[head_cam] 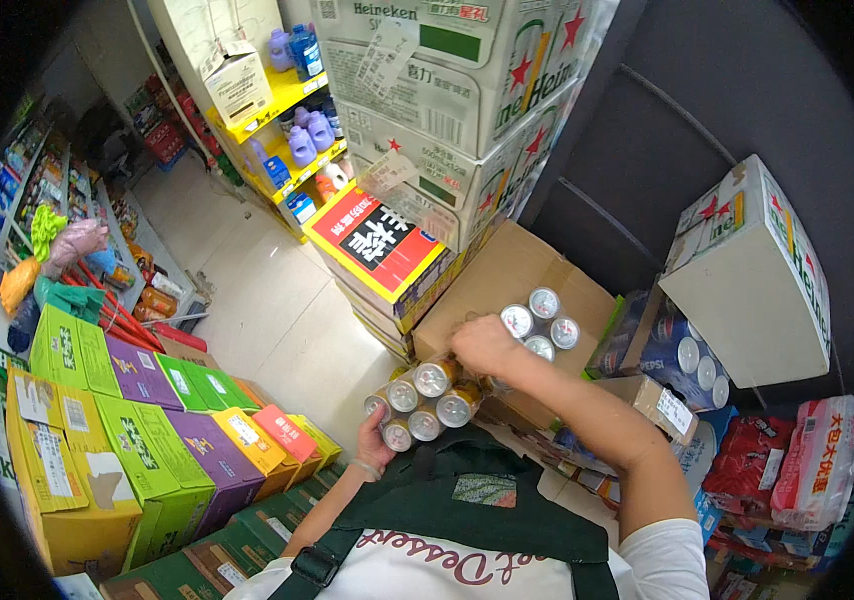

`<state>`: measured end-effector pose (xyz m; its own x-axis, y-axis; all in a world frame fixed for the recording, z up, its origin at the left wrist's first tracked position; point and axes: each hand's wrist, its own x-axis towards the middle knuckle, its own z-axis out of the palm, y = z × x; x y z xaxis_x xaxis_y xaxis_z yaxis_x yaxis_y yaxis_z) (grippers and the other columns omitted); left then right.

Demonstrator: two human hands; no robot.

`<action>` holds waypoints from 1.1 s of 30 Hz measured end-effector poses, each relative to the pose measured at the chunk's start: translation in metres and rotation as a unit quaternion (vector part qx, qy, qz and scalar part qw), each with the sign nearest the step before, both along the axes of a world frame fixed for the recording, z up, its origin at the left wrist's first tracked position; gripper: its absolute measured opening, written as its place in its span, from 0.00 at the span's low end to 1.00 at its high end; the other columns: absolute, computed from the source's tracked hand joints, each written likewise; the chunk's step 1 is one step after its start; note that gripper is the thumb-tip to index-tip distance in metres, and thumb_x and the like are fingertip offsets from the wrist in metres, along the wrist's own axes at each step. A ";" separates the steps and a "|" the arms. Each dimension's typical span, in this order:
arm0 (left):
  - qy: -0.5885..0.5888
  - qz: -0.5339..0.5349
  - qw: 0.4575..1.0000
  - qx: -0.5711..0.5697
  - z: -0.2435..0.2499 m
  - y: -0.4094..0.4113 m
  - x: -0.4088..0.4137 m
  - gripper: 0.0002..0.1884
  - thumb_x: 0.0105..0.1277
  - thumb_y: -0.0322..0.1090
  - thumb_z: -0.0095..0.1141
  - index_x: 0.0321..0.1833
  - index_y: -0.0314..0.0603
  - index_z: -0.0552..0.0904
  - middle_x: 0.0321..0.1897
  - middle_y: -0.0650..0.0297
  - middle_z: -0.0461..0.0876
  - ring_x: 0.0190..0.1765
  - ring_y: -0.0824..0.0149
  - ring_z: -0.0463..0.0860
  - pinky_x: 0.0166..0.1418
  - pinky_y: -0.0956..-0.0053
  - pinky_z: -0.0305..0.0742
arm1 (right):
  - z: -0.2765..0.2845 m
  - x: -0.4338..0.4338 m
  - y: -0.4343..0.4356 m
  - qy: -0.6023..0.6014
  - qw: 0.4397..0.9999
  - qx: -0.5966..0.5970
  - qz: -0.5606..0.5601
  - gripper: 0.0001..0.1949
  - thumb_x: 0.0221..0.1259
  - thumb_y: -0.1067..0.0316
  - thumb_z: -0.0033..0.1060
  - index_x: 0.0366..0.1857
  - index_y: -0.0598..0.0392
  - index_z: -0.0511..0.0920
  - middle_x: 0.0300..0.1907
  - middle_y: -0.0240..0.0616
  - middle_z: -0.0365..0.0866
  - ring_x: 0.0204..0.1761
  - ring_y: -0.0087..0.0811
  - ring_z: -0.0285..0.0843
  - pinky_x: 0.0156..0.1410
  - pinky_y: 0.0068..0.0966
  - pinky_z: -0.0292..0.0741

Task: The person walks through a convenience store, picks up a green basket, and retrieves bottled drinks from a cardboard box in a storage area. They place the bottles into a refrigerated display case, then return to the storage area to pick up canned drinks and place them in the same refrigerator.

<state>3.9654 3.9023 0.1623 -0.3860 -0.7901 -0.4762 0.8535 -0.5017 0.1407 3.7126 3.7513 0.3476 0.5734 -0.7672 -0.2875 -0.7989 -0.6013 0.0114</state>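
Note:
My left hand (376, 444) holds the lower left side of a pack of gold-sided drink cans (424, 426), tilted with the silver lids towards me. Clear plastic film wraps the pack. At the pack's upper right corner, my right hand (485, 343) is closed on the film; its fingertips are partly hidden. Just beyond it, several silver-topped cans (545, 302) stand together on a brown cardboard carton (472, 292). My right forearm covers part of the carton's near side.
Stacked Heineken cartons (427, 120) rise ahead, beside a red-and-yellow box (378, 240). A tilted Heineken carton (749, 285) sits above Pepsi packs (678, 356) on the right. Colourful cartons (149, 442) line the left. Tiled floor (247, 247) runs between them and a yellow shelf (277, 112).

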 end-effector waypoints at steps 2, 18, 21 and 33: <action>-0.032 -0.026 0.999 -0.022 0.015 -0.002 -0.008 0.30 0.72 0.42 0.60 0.75 0.42 0.69 0.70 0.52 0.75 0.71 0.49 0.75 0.77 0.48 0.68 | -0.014 -0.022 -0.012 -0.016 1.000 -0.003 0.005 0.07 0.57 0.62 0.61 0.34 0.44 0.89 0.38 0.40 0.90 0.43 0.43 0.89 0.43 0.42 0.83; -0.030 -0.041 0.995 -0.087 0.016 0.005 -0.041 0.31 0.72 0.38 0.61 0.76 0.42 0.67 0.71 0.52 0.75 0.71 0.49 0.76 0.76 0.46 0.69 | -0.002 -0.041 -0.037 -0.157 0.972 -0.035 -0.174 0.10 0.57 0.59 0.61 0.33 0.47 0.90 0.38 0.45 0.89 0.44 0.51 0.87 0.52 0.44 0.83; -0.016 -0.038 0.997 -0.072 0.014 0.013 -0.046 0.30 0.73 0.39 0.60 0.76 0.42 0.67 0.71 0.52 0.75 0.71 0.50 0.75 0.76 0.46 0.69 | -0.008 -0.042 -0.038 -0.153 0.966 -0.032 -0.203 0.10 0.57 0.59 0.61 0.33 0.48 0.90 0.40 0.45 0.89 0.45 0.51 0.87 0.53 0.44 0.83; -0.039 -0.077 0.996 -0.025 0.019 0.009 -0.034 0.29 0.72 0.39 0.62 0.73 0.41 0.70 0.68 0.54 0.78 0.69 0.52 0.77 0.75 0.48 0.70 | 0.029 -0.044 0.074 -0.490 0.785 -0.199 -0.323 0.09 0.65 0.64 0.65 0.41 0.57 0.81 0.43 0.44 0.81 0.51 0.47 0.80 0.57 0.38 0.76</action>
<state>3.9310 3.9113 0.1809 -0.4674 -0.7486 -0.4701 0.7529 -0.6158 0.2321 3.6684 3.8248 0.3763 -0.1770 -0.9058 0.3850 -0.6778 -0.1714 -0.7150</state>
